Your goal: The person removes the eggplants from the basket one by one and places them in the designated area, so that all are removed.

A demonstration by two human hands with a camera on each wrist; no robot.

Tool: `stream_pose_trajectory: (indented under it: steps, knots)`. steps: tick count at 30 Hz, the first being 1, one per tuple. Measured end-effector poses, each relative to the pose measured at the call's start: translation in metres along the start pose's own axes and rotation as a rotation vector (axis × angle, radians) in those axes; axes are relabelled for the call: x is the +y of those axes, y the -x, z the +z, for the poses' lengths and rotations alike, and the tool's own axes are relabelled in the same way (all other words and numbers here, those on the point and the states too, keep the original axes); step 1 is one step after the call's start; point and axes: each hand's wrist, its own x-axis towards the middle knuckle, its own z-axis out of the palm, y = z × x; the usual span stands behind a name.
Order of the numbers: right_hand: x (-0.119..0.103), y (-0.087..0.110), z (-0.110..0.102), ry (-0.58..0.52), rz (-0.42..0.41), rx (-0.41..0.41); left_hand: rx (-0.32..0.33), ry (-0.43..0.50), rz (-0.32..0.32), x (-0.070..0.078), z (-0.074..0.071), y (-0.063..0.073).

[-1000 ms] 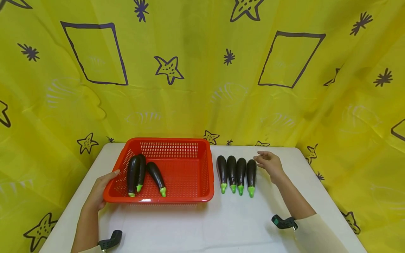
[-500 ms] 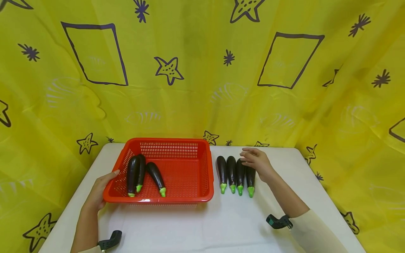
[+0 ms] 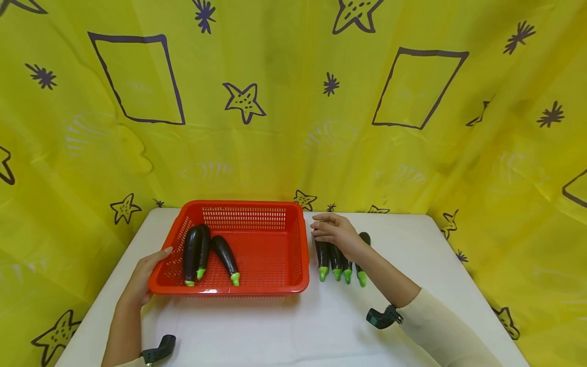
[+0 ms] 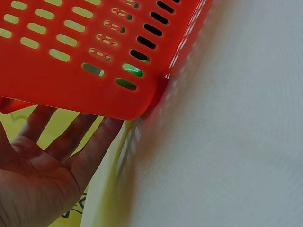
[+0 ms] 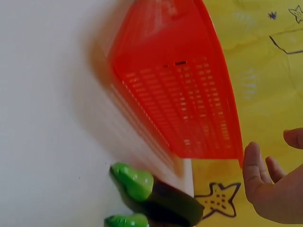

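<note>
A red plastic basket [image 3: 263, 255] stands at the left of the table with three eggplants [image 3: 224, 255] lying in its left half. My left hand [image 3: 144, 275] grips its left rim, thumb on top and fingers [image 4: 97, 146] beneath the edge. Right of the basket, several dark eggplants [image 3: 323, 260] lie side by side, their green stem ends toward me. Over the far ends of this row passes my right hand [image 3: 339, 235], fingers loosely spread and holding nothing. In the right wrist view, its fingers [image 5: 252, 163] show close to the basket's rim, above a green-tipped eggplant [image 5: 165, 203].
A white cloth [image 3: 257, 336] covers the table. Yellow curtain [image 3: 284, 153] with star drawings hangs right behind its far edge and along both sides. Black wrist devices [image 3: 384, 317] sit on both forearms.
My right hand has moved left from beside the rightmost eggplant, across the row, to its left end near the basket. The left hand, the basket and the eggplants stay put.
</note>
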Motion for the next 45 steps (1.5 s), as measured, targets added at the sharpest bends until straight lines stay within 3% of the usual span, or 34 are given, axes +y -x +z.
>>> stream_pose_trajectory:
  steps: [8, 22, 32, 45]
  knots:
    - [-0.011, -0.012, 0.025, -0.039, -0.051, -0.079, -0.002, -0.012, 0.005, 0.000, -0.001, 0.000]
    - [-0.036, -0.038, 0.059, -0.098, 0.052, -0.213, 0.014, -0.023, -0.003, 0.001, 0.001, 0.001]
    - [-0.048, -0.063, 0.079, -0.174, 0.124, -0.240, 0.017, -0.032, -0.010, 0.002, 0.001, 0.001]
    - [-0.046, -0.093, 0.095, -0.181, 0.206, -0.271, 0.015, -0.066, -0.035, 0.001, 0.001, 0.001]
